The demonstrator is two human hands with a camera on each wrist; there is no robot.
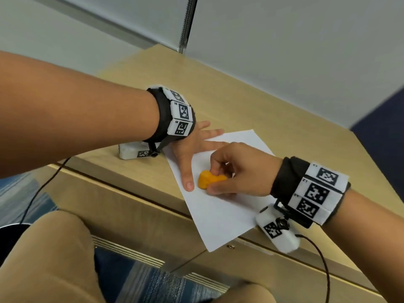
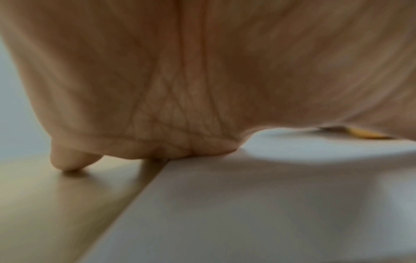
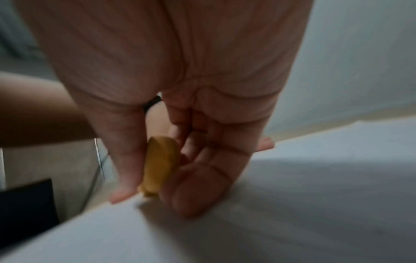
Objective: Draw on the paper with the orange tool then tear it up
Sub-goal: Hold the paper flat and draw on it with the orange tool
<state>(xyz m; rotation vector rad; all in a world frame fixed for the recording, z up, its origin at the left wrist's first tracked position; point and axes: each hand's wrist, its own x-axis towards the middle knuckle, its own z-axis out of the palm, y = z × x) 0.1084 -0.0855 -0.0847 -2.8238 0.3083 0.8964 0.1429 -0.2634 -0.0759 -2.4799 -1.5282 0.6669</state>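
Note:
A white sheet of paper [image 1: 220, 215] lies slanted on the wooden desk [image 1: 218, 90], and its near corner hangs over the front edge. No marks show on it. My left hand [image 1: 192, 154] lies flat on the sheet's left part, fingers spread and thumb pointing toward me. In the left wrist view the palm [image 2: 180, 89] presses down right at the paper [image 2: 270, 204] edge. My right hand [image 1: 215, 182] pinches the chunky orange tool [image 1: 209, 179] between thumb and fingers, its end on the sheet beside my left thumb. The right wrist view shows the tool [image 3: 159, 165] touching the paper [image 3: 292, 213].
Grey partition walls [image 1: 284, 40] close off the desk at the back. My knees in tan trousers [image 1: 50, 259] sit below the desk's front edge. Black cables [image 1: 323, 259] trail from both wrist cameras. A dark round object [image 1: 8, 235] lies at the far left.

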